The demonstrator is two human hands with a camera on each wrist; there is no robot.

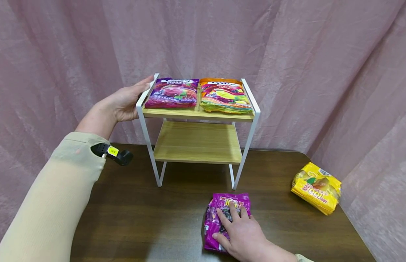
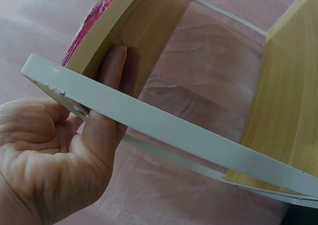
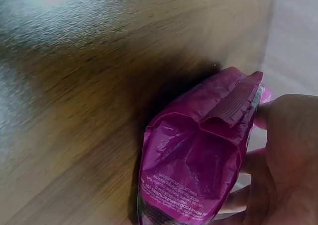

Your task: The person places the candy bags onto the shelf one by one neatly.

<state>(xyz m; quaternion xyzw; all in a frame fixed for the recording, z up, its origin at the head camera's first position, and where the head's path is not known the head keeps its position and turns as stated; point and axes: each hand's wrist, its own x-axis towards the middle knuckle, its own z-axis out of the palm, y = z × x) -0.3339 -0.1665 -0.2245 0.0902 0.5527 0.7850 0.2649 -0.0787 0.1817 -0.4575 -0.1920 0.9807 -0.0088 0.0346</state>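
Note:
My left hand (image 1: 129,100) grips the upper left side of a two-tier shelf rack (image 1: 197,142) with a white metal frame and pale wooden boards. In the left wrist view, its fingers (image 2: 113,68) reach past the white bar and under the upper board. A purple candy bag (image 1: 211,238) lies flat on the table below the rack. Over that bag my right hand (image 1: 243,233) rests with its fingers spread across the front. Seen from the right wrist, the bag's folded end (image 3: 198,140) faces the camera, and the hand lies along its far side.
On the upper board, a purple berries candy bag (image 1: 173,94) sits at left beside an orange and yellow fruits candy bag (image 1: 224,95). A yellow candy bag (image 1: 317,187) lies near the right edge of the brown table (image 1: 134,222). Pink curtains (image 1: 206,40) hang behind.

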